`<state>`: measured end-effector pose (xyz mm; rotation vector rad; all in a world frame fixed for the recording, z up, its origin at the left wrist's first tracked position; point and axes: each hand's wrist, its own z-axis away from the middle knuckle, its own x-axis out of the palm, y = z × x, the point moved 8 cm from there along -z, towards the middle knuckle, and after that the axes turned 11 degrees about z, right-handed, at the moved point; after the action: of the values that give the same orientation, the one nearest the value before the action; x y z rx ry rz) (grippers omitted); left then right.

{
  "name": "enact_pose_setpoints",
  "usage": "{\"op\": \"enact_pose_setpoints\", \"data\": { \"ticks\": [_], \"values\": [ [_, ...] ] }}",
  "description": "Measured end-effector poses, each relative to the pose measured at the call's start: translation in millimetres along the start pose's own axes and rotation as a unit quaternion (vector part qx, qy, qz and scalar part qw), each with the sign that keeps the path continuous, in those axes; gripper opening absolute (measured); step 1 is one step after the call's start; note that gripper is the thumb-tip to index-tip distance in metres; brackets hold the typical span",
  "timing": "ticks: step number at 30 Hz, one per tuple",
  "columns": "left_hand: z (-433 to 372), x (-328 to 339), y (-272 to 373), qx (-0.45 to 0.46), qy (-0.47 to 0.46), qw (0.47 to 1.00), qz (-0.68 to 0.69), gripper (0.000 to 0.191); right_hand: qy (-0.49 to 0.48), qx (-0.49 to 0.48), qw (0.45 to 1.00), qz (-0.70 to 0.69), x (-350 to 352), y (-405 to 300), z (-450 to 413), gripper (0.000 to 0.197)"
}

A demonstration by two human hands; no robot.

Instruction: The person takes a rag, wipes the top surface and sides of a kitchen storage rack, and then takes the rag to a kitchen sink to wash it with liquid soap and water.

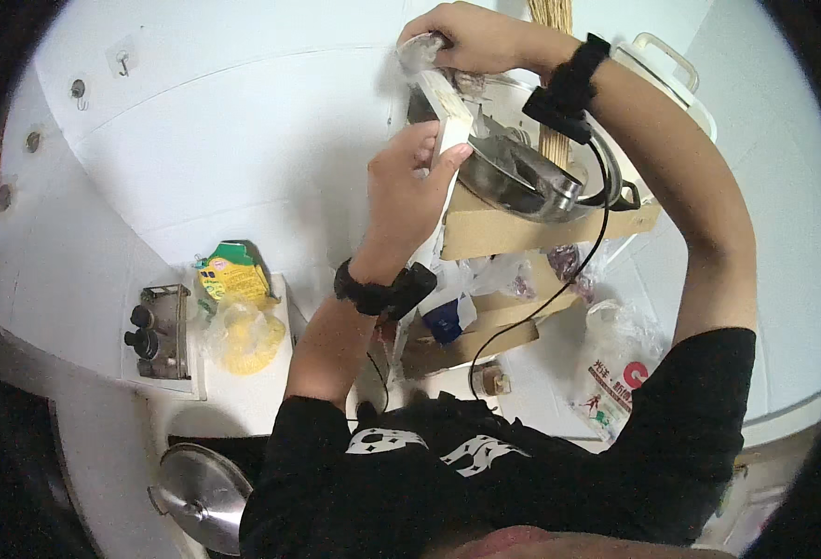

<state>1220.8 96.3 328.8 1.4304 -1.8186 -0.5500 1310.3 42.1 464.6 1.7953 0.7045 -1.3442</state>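
My left hand [407, 189] grips the upper end of a white post [456, 129] at the corner of a shelf rack, thumb on the right side and fingers on the left. Beyond it, my right hand [469, 38] reaches over the top of the rack and pinches a crumpled translucent plastic piece [421, 52] against the wall side. Just right of the post, a steel pan [494, 185] with smaller metal items in it rests on the rack's top cardboard-brown board [550, 230]. What lies under my right palm is partly hidden.
A bundle of thin straw-coloured sticks [554, 143] stands by the pan, near a white handled container [669, 77]. Lower shelves hold plastic bags [508, 276]. At left are a yellow-green packet [232, 272], a bottle rack [166, 328] and a steel lid [204, 499]. A black cable [557, 293] hangs from my right wrist.
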Motion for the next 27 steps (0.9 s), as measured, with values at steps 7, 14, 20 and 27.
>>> {"op": "enact_pose_setpoints", "data": {
  "ticks": [7, 14, 20, 27],
  "values": [
    [-0.6, 0.8, -0.5, -0.023, -0.034, 0.999, 0.018, 0.024, 0.033, -0.001, 0.998, -0.050, -34.6, -57.3, 65.5, 0.040],
    [-1.0, 0.2, 1.4, -0.007, -0.050, 0.999, 0.005, 0.020, 0.055, -0.016, 0.997, -0.049, -28.6, -55.8, 64.2, 0.043],
    [2.2, 1.1, 3.0, 0.008, -0.027, 1.000, 0.014, 0.023, 0.115, 0.015, 0.992, 0.055, -8.7, -18.4, 8.2, 0.027],
    [-1.3, 0.8, 3.2, 0.032, -0.044, 0.999, 0.000, 0.023, 0.073, 0.054, 0.996, 0.008, 3.9, 12.8, -26.3, 0.031]
  ]
}}
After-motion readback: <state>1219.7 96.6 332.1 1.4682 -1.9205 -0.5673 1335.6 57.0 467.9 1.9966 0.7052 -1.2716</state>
